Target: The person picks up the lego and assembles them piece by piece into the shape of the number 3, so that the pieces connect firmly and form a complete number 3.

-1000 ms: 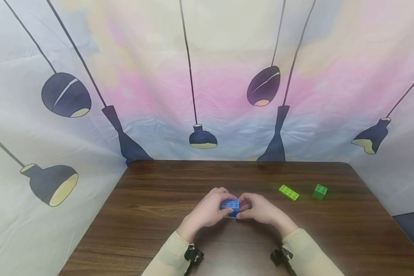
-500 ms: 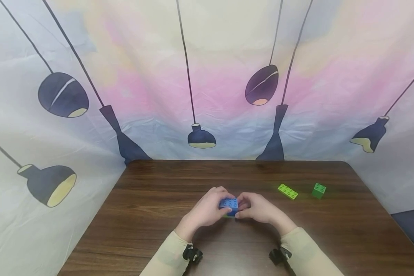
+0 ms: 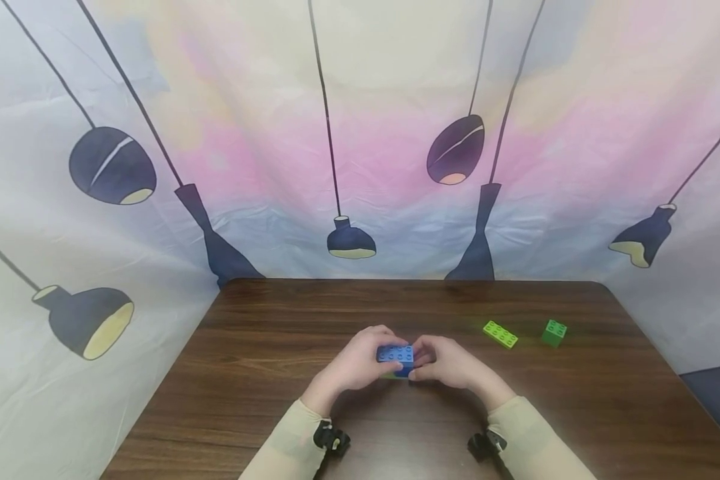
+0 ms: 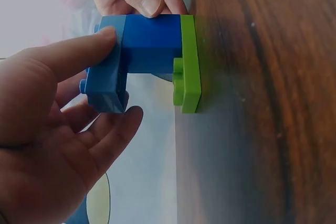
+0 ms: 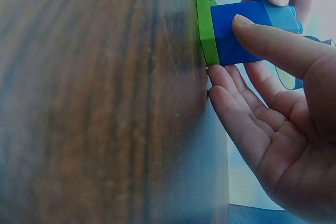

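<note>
A stack of toy building bricks sits between both hands at the table's middle. On top lies a light blue studded brick point(image 3: 396, 353), with a darker blue brick point(image 4: 152, 40) under it and a lime plate point(image 4: 190, 77) at the bottom. The light blue brick and the plate both overhang the darker brick on the left, leaving a gap between them. My left hand point(image 3: 355, 365) pinches the light blue brick, thumb on its near side. With its thumb on the darker blue brick, my right hand point(image 3: 453, 363) holds the stack's right end; its fingertips are partly hidden behind.
Farther right on the brown wooden table point(image 3: 264, 373) lies a loose lime plate point(image 3: 501, 335). A green brick point(image 3: 555, 333) stands to the right of that plate. A cloth printed with lamps point(image 3: 351, 240) hangs behind the table's far edge.
My left hand has shifted slightly left. The light blue brick's left end lies a bit farther left, and more of its studs show. My right hand looks almost still.
</note>
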### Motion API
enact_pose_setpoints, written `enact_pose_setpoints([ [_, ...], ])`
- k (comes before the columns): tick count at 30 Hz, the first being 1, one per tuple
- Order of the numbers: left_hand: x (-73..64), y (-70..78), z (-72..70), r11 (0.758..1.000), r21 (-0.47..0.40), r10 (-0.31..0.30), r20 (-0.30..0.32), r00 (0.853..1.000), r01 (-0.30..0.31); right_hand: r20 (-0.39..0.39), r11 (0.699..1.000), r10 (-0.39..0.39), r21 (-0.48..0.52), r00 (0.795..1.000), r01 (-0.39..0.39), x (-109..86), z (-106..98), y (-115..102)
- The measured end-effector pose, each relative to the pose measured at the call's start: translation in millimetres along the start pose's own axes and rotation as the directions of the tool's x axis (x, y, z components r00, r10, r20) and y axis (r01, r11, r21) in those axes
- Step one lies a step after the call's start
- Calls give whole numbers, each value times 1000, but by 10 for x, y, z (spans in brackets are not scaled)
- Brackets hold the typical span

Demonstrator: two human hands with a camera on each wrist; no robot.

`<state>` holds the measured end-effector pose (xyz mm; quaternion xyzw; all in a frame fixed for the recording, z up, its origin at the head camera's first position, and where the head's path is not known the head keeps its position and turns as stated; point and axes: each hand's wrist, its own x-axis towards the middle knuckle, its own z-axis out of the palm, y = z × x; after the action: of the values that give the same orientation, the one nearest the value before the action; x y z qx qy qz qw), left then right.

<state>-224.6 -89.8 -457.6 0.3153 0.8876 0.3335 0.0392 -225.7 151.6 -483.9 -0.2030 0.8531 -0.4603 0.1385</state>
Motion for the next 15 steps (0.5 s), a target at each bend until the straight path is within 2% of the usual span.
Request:
enact_pose_setpoints([
  [7,-6,-46,-82,998,-68,4,9,1000,-3,-1,1000,1,2,1000,-1,-5,-3,-4],
  [15,-54,-98,-226,995,-81,-66,2,998,65,-6,1000,12,4,1000,-12,-12,0,-10],
])
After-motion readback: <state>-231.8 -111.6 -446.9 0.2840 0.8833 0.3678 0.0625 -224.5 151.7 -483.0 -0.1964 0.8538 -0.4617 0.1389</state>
